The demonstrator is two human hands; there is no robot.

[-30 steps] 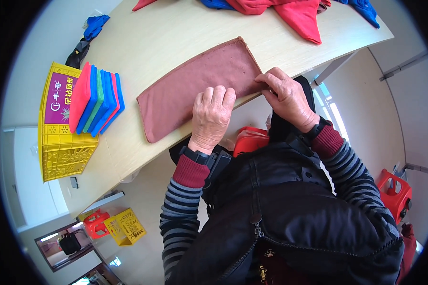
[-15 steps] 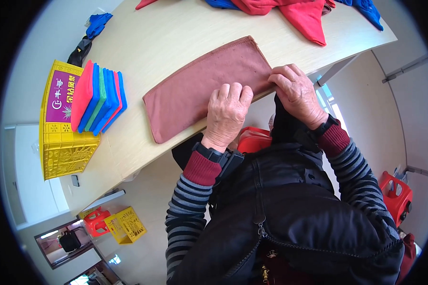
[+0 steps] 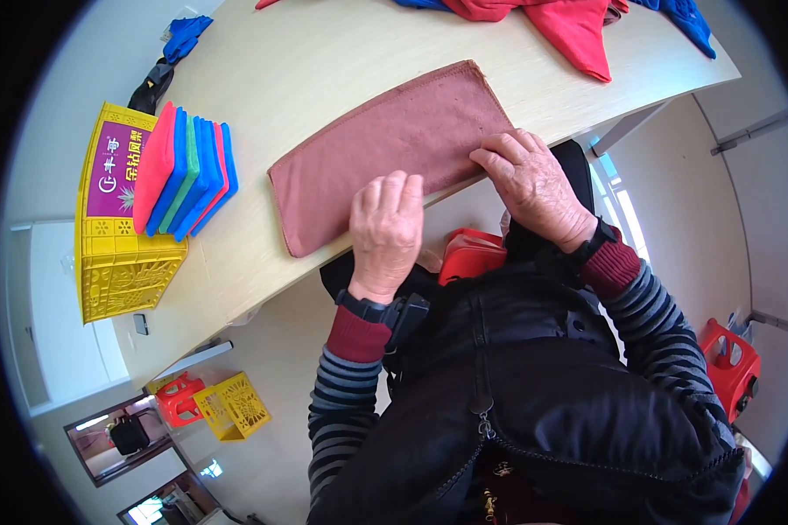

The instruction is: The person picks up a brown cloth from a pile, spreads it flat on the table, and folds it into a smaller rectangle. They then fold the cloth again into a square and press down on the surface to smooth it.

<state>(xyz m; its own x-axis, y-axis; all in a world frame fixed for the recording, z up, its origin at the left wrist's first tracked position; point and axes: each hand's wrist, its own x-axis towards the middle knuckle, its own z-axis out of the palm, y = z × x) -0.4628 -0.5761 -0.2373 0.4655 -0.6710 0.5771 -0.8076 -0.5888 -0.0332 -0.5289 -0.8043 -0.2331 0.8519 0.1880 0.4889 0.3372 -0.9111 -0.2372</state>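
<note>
A brown folded cloth (image 3: 385,144) with stitched edges lies flat at the table's near edge. My left hand (image 3: 383,236) has its fingers bent over the near edge of the cloth, left of the middle; its thumb is hidden. Farther right, my right hand (image 3: 536,185) pinches the same edge near the cloth's right corner, with the fingertips partly out of sight. Both hands are closed on the fabric, and a stretch of the edge shows between them.
A stack of red, blue and green folded cloths (image 3: 188,175) leans against a yellow crate (image 3: 131,280) at the table's left end. Red cloths (image 3: 565,31) and a blue cloth (image 3: 687,26) lie along the far side. A red stool (image 3: 731,367) stands at right.
My left hand has slid left along the near edge of the cloth. The right hand has also shifted a little left, and the gap between them has grown slightly.
</note>
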